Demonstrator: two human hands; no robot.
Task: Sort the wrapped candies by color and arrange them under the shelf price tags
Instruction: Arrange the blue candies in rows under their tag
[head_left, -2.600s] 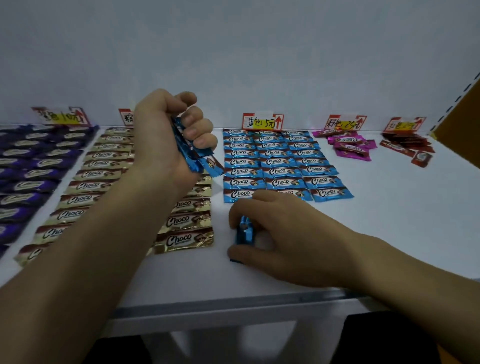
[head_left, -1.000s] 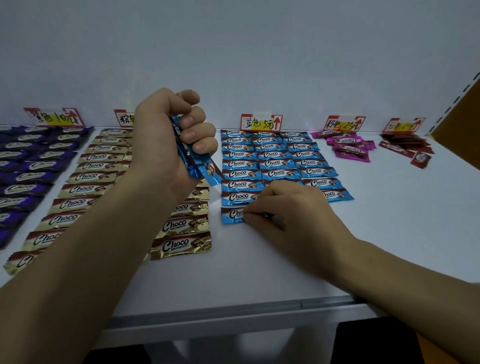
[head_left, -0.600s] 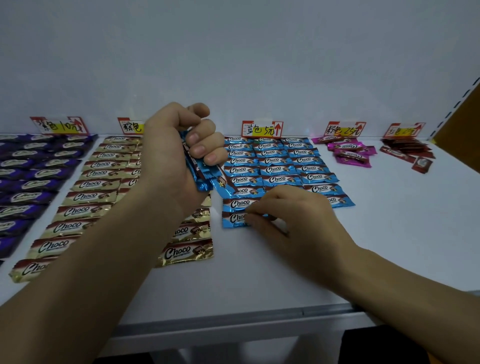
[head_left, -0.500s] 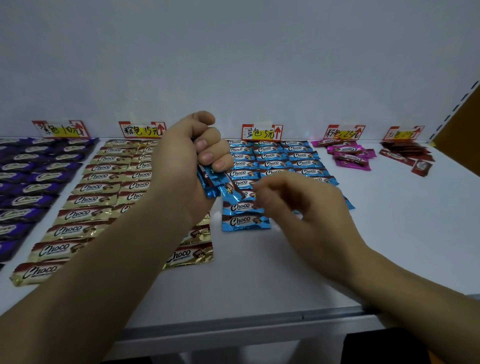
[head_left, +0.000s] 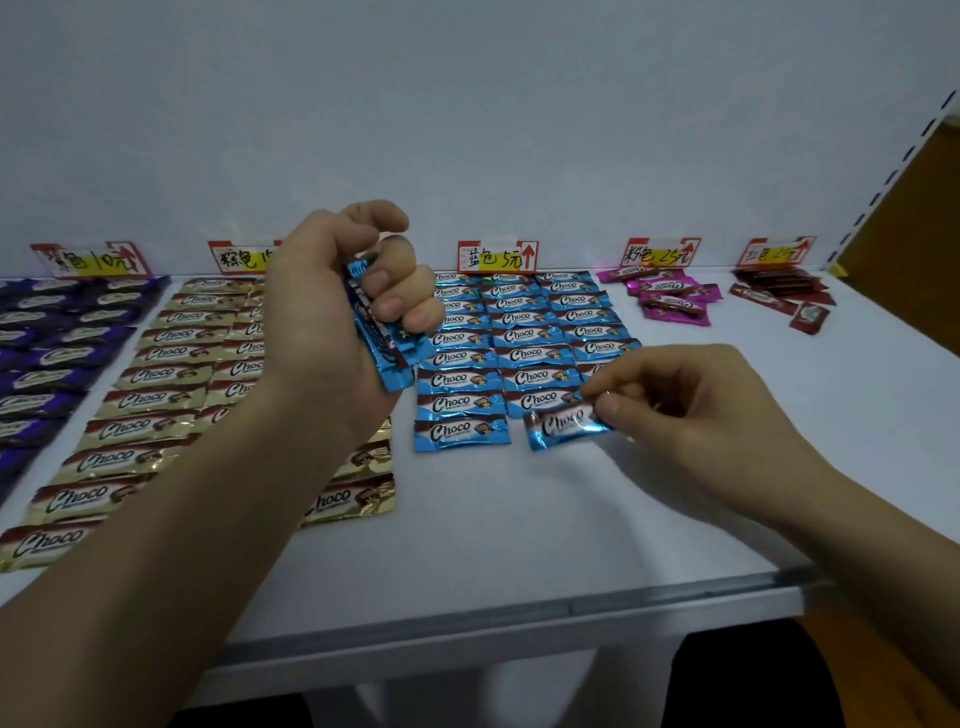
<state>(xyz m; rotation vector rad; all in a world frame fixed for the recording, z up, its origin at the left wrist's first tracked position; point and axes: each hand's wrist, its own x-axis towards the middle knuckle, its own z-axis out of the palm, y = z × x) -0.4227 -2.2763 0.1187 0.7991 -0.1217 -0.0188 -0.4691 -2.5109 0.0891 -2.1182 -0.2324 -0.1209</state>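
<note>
Blue candy pinched at the front of the blue rows

At the far left, purple candies (head_left: 47, 364) lie in rows under a price tag (head_left: 91, 260). Beside them, gold candies (head_left: 156, 374) lie in columns under their own tag (head_left: 241, 257), partly hidden by the left forearm. The left hand (head_left: 332, 322) is raised above the shelf (head_left: 519, 545), its fingers curled tight round a bundle of blue candies (head_left: 382, 338) that sticks out below the palm. To its right, the sorted blue candies (head_left: 519, 338) lie flat in three columns under the blue tag (head_left: 497, 256). The right hand (head_left: 691, 410) pinches one blue candy (head_left: 563, 426) by its right end between thumb and forefinger, with the other fingers loosely curled. This candy sits slightly tilted at the front of the middle column, just beside the front candy of the left column (head_left: 461, 432). I cannot tell whether it rests on the shelf. Further right, pink candies (head_left: 670, 299) lie in a loose heap under the pink tag (head_left: 662, 253). Red candies (head_left: 779, 291) lie under the red tag (head_left: 776, 252) at the far right
</note>
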